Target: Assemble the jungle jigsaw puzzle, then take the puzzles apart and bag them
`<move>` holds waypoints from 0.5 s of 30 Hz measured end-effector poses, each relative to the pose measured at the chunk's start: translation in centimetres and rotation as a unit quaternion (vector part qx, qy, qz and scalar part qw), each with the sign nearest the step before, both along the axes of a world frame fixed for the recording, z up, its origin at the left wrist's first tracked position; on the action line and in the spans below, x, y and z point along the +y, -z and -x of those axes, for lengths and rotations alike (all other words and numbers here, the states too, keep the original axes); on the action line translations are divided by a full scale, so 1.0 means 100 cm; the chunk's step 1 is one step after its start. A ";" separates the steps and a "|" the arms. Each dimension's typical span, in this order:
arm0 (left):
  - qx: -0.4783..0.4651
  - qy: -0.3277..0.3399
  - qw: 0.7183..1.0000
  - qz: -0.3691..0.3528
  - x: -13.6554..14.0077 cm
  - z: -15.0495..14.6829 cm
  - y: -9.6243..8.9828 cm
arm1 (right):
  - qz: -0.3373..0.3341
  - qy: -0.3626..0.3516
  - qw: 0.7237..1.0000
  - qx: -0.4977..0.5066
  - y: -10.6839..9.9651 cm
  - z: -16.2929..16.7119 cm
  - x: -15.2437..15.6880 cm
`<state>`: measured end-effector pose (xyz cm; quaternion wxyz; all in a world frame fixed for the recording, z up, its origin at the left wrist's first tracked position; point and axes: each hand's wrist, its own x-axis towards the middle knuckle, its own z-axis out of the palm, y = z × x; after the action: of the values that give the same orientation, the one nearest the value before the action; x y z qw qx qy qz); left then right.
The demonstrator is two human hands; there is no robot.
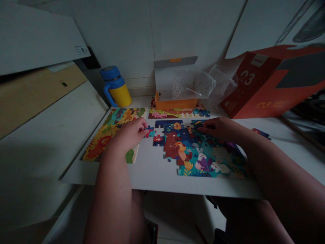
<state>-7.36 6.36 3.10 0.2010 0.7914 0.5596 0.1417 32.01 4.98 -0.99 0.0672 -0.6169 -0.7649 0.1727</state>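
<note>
A partly assembled jigsaw puzzle (188,145) with a brown bear and white rabbits lies on the white table. My left hand (135,130) is left of it, fingers closed in a pinch on a small puzzle piece (150,132) in blue, red and teal. Below that piece, another part with a red figure (158,141) joins the puzzle's left side. My right hand (212,128) rests over the puzzle's upper right, its fingers curled together. Whatever lies under those fingertips is hidden.
A yellow picture board (98,144) lies at the left. Behind stand a blue and yellow flask (118,88), an orange open box (176,103) with clear plastic wrap (195,84), and a large red box (259,84). A loose dark piece (261,133) lies far right.
</note>
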 end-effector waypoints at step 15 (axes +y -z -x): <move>-0.077 0.104 0.949 0.287 -0.020 -0.014 -0.003 | 0.024 0.016 1.000 0.009 -0.004 0.002 -0.002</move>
<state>-5.93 4.38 3.39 0.4756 0.7410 0.4738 0.0142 31.79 4.77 -0.55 0.0623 -0.6291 -0.7499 0.1951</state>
